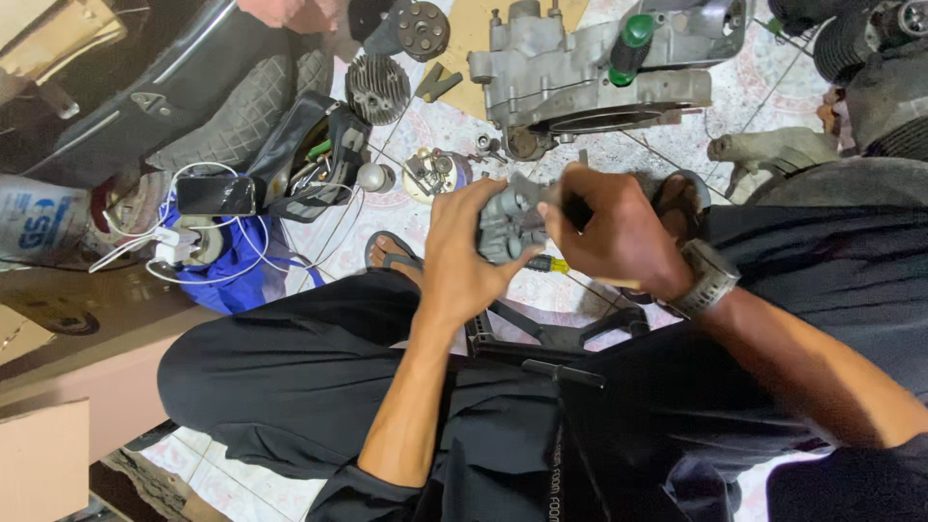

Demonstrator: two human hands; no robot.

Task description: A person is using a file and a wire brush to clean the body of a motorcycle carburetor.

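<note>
Grey cast metal forms the small engine part [509, 224] held between both hands above the lap. One left hand [469, 253] closes its fingers around the part's left side, thumb on the near face. One right hand [611, 232] is curled shut over the part's right end and over a tool whose yellow-and-black handle [553, 263] shows just beneath; the tool's tip is hidden. One ribbed metal watch [709, 278] circles the right wrist. Black cloth trousers [290, 377] cover both knees, and one black frame with angled bars [551, 338] stands between them. On the patterned tile floor [744, 106] lie one large grey engine case [580, 77] with a green-handled tool [630, 43] standing in it, one round finned cylinder [377, 89], one round disc with holes [423, 29], and one shallow dish of small metal pieces [435, 174]. One open black tool pouch [309, 159] sits beside one dark phone [216, 195] wired to white cables [164, 253], above a blue cloth [237, 275]. Two sandals are visible, one by each hand [391, 253] [681, 198].
</note>
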